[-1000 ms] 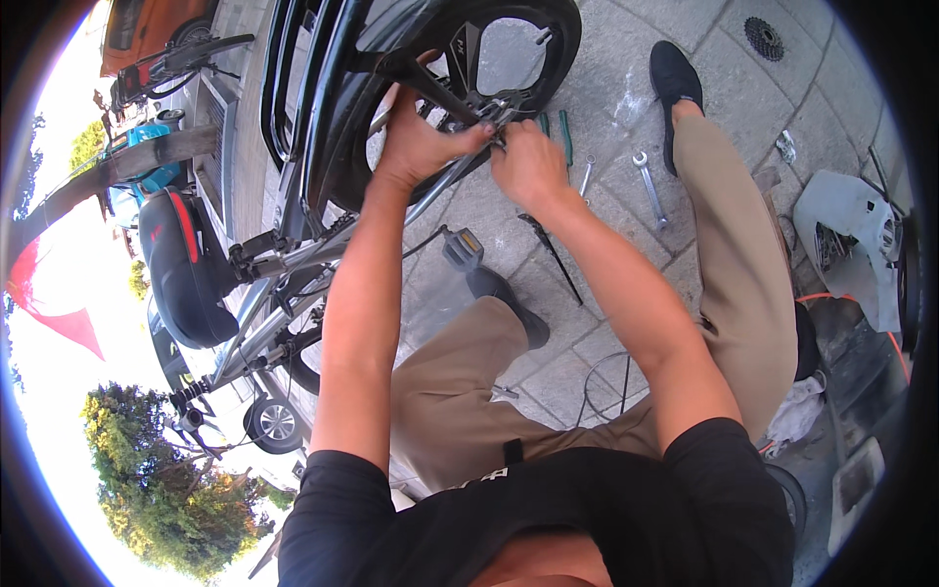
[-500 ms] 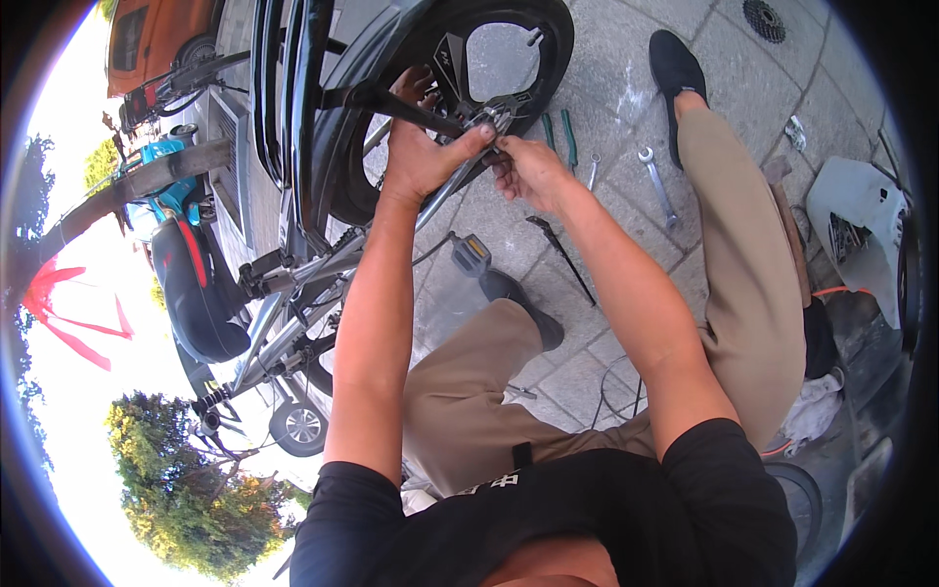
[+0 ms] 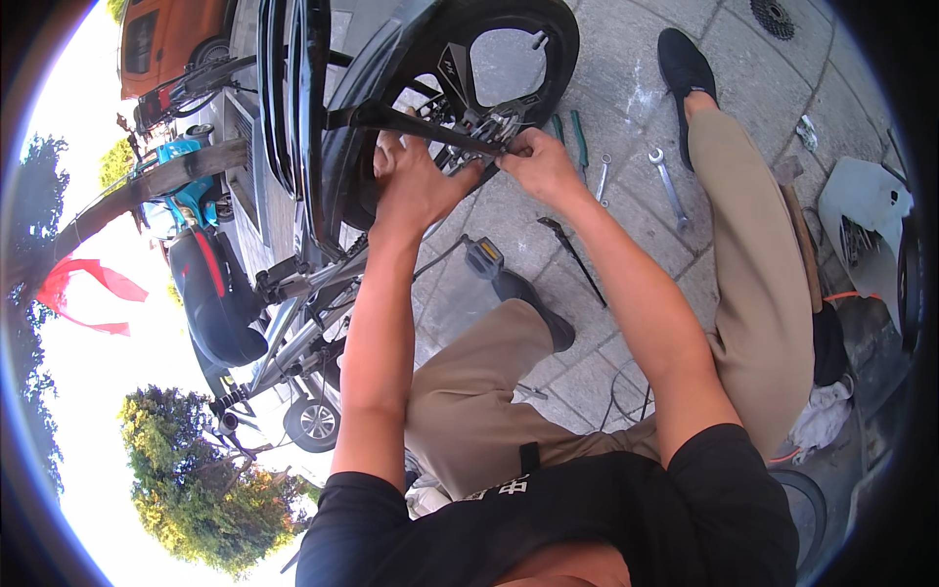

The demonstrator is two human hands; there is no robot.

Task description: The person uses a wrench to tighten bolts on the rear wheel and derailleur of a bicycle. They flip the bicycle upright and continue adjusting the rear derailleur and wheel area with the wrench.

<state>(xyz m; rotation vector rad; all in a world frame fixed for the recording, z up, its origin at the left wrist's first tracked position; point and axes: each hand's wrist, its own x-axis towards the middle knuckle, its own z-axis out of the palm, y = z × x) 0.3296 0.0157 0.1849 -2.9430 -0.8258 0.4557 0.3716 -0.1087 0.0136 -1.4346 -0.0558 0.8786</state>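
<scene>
My left hand [image 3: 411, 191] rests against the bicycle wheel [image 3: 562, 54] with bent fingers hooked around its inner part and the thumb near a frame tube. My right hand [image 3: 538, 168] pinches at the metal hardware [image 3: 494, 127] by the hub, on a small part I cannot make out, just below a black bar [image 3: 381, 117]. Green-handled tools [image 3: 579, 139], two wrenches [image 3: 667, 186] and a long black tool [image 3: 572, 256] lie on the paving beside my right hand.
The bicycle's saddle [image 3: 215, 293] and pedal [image 3: 484, 256] are at left and centre. My legs [image 3: 743, 254] straddle the paving. A sprocket cassette [image 3: 773, 20], grey housing [image 3: 861, 225] and cable [image 3: 611, 396] lie around. A branch [image 3: 137, 181], orange vehicle [image 3: 171, 44] and scooter stand left.
My left hand has shifted slightly down and changed its grip, with fingers more visible. My right hand's loosely curled fingers have risen into a pinch at the hub hardware. The view has shifted slightly.
</scene>
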